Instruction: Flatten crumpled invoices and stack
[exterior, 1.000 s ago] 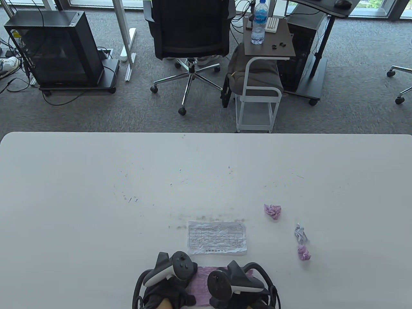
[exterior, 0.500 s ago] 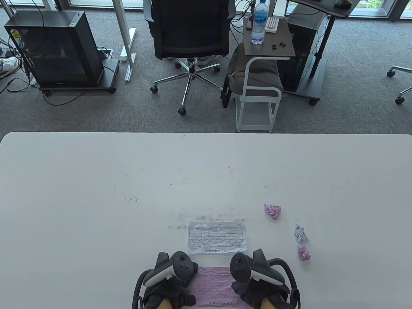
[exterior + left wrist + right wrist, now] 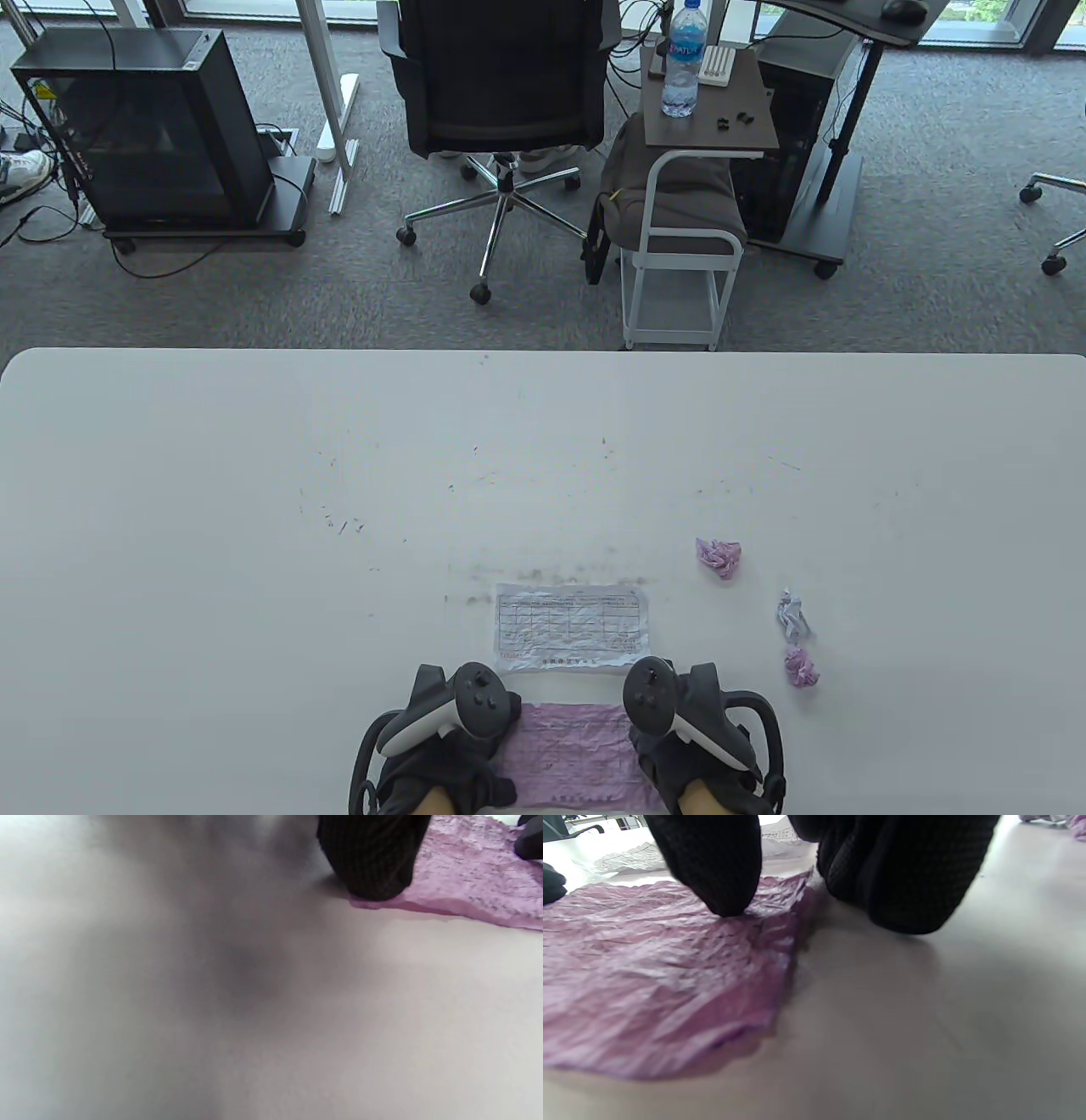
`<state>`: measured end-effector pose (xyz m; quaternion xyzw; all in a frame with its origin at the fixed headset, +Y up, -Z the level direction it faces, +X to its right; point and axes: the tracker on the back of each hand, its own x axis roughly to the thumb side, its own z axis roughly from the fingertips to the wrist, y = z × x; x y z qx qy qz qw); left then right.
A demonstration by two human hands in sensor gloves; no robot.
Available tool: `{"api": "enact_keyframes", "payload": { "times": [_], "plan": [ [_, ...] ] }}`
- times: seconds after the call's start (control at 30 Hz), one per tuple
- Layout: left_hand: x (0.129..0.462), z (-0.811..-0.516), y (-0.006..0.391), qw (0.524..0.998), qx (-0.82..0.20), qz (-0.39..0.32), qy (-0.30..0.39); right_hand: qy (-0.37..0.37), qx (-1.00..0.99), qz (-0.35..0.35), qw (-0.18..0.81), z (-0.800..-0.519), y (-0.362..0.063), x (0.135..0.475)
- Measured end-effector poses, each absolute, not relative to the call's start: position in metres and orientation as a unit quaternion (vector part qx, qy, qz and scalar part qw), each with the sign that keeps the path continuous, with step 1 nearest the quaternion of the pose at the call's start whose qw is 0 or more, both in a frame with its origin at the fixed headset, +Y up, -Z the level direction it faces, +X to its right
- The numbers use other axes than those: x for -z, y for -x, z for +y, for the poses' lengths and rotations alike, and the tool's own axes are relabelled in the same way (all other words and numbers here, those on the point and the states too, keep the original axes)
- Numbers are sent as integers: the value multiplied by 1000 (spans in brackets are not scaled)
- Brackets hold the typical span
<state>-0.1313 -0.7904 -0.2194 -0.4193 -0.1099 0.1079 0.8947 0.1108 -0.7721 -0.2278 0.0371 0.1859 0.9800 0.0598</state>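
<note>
white table carries a pink invoice at its near edge, a flattened white invoice just beyond. left hand and right hand press its ends with fingertips, gripping nothing.

White scuffed table, a flattened white invoice near its front edge, a pink invoice just before it, three crumpled balls at right

A wrinkled pink invoice lies spread flat at the table's near edge, a flattened white invoice just beyond it, and three crumpled balls, pink, white and pink, lie to the right.
</note>
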Motion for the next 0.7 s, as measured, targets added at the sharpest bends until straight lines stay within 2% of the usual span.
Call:
{"api": "enact_keyframes", "payload": {
  "times": [0.13,0.27,0.43,0.57,0.7],
  "plan": [
    [219,-791,131,895,-109,-111,419,-11,-973,207,98,-774,-114,228],
    [219,-791,131,895,-110,-111,418,0,-973,196,125,-775,-117,228],
    [219,-791,132,895,-111,-112,418,-19,-982,158,102,-767,-116,227],
    [219,-791,132,894,-111,-113,419,-29,-976,153,150,-757,-119,226],
    [219,-791,131,894,-110,-112,420,-85,-956,157,234,-750,-128,226]
  ]
}}
